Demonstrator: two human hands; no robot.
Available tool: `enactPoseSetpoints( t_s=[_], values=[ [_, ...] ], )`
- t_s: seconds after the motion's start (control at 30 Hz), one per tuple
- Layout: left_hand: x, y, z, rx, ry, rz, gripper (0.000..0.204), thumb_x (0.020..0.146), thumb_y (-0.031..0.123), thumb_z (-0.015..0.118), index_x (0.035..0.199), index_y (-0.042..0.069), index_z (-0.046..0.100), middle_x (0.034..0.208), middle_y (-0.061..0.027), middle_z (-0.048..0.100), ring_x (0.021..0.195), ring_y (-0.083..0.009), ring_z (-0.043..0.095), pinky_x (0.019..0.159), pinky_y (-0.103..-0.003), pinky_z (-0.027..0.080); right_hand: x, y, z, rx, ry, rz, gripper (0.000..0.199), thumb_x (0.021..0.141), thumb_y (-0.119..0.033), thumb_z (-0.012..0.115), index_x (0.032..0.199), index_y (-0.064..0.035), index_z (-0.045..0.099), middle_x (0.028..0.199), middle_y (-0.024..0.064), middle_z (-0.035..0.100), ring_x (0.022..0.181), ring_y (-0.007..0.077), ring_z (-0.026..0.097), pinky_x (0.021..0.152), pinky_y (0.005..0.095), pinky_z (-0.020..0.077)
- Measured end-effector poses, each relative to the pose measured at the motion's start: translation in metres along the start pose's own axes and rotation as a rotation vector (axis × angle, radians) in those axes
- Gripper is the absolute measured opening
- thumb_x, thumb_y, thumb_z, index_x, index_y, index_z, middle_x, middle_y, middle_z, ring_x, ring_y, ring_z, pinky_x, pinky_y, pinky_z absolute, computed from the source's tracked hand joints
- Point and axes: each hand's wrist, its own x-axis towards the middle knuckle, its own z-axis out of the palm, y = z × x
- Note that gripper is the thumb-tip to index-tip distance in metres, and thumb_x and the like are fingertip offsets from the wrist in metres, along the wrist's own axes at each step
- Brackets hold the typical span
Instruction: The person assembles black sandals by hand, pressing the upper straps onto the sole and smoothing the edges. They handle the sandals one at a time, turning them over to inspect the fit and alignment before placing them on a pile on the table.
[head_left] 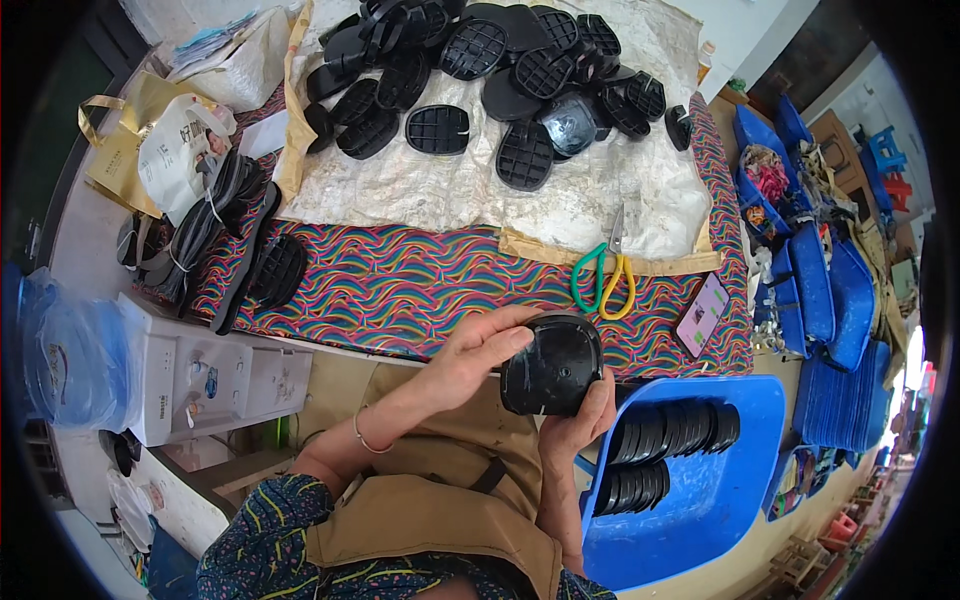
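Black sole [552, 365] held above the lap, between table edge and blue tub [700, 490]. Left hand [478, 350] pinching its top rim, thumb on the face; right hand [580, 420] cupping the lower edge, fingers closed. Probably light, stiff plastic, glossy and a bit slick; best gripped by the rim.

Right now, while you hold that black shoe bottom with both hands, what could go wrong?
The black sole is pinched between the left hand and right hand above the lap, not over the table; a slip might drop it to the floor. The scissors lie close by on the striped cloth, blades pointing away, so a careless reach could nick a finger. The phone sits near the table's edge and might get knocked off.
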Motion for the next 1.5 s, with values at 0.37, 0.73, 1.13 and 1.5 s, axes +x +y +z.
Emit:
enactPoseSetpoints(
  t_s=[0.37,0.73,1.13,1.5],
  values=[
    [0.006,0.007,-0.012,0.073,-0.145,-0.127,0.028,0.102,0.024,0.056,0.116,0.001,0.064,0.099,0.0033,0.064,0.089,-0.0026,0.057,0.078,-0.02,0.047,0.012,-0.005,-0.008,0.019,-0.083,0.066,0.044,0.098,-0.039,0.054,0.1,0.0047,0.062,0.085,0.0049,0.063,0.076,0.0096,0.057,0.07,0.0245,0.0454],
    [0.012,0.007,-0.012,0.26,-0.196,-0.115,0.026,0.101,0.016,0.056,0.119,-0.001,0.063,0.104,-0.0004,0.065,0.096,-0.0066,0.058,0.084,-0.024,0.047,0.016,-0.001,-0.023,-0.007,-0.168,0.107,0.05,0.095,-0.041,0.058,0.098,0.0085,0.064,0.083,0.0049,0.063,0.072,0.0094,0.056,0.067,0.0239,0.0445],
    [0.021,0.014,-0.014,0.161,-0.258,-0.3,0.027,0.094,0.007,0.061,0.118,-0.003,0.065,0.107,-0.0052,0.07,0.095,-0.0115,0.065,0.086,-0.025,0.05,0.014,-0.002,-0.027,-0.13,-0.252,0.11,0.05,0.094,-0.04,0.058,0.101,0.0099,0.065,0.084,0.0077,0.066,0.073,0.0116,0.058,0.068,0.0253,0.0459],
    [0.006,-0.008,-0.01,-0.396,-0.375,-0.222,0.078,0.09,0.036,0.063,0.151,0.0,0.029,0.148,-0.0201,0.043,0.134,-0.0279,0.047,0.112,-0.039,0.038,0.0,0.016,-0.013,0.056,-0.137,0.188,0.053,0.095,-0.04,0.057,0.11,0.0106,0.061,0.094,0.0101,0.066,0.079,0.0151,0.062,0.072,0.0272,0.0493]
  ],
)
